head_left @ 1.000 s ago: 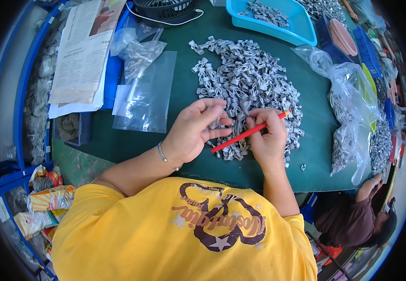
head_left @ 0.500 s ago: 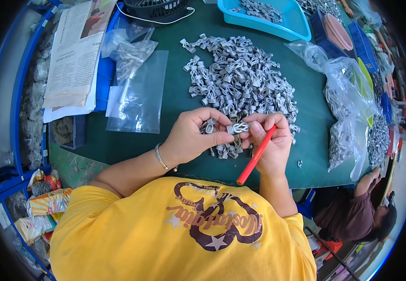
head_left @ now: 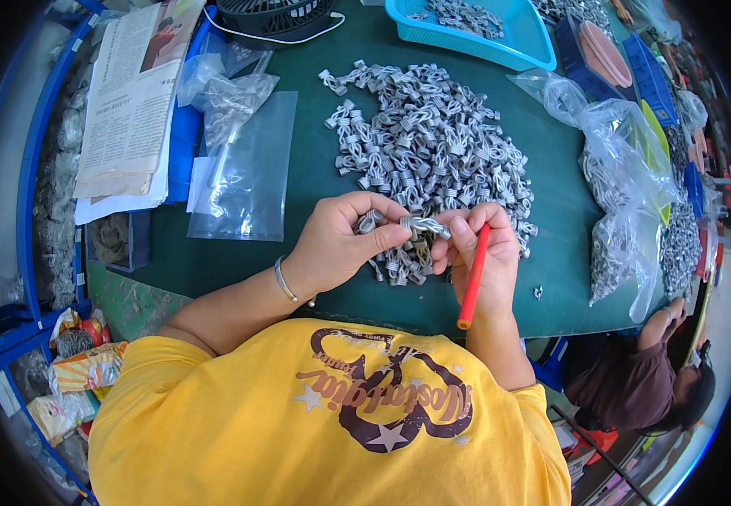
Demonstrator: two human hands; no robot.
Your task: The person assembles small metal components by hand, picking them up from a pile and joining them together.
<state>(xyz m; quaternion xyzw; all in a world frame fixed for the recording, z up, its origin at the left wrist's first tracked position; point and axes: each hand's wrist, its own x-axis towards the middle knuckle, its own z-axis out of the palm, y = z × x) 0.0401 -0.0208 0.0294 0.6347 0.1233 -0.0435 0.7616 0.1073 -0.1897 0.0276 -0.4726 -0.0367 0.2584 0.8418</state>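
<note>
A small grey coiled metal spring clip (head_left: 424, 225) is pinched between left hand (head_left: 342, 242) and right hand (head_left: 482, 253), just above the green table (head_left: 551, 261); a red pencil-like stick (head_left: 473, 277) is gripped too.

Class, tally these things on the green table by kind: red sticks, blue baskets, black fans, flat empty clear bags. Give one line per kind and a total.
Red stick, held in the right hand: 1
Blue basket: 1
Black fan: 1
Flat empty clear bag: 1
Total: 4
</note>
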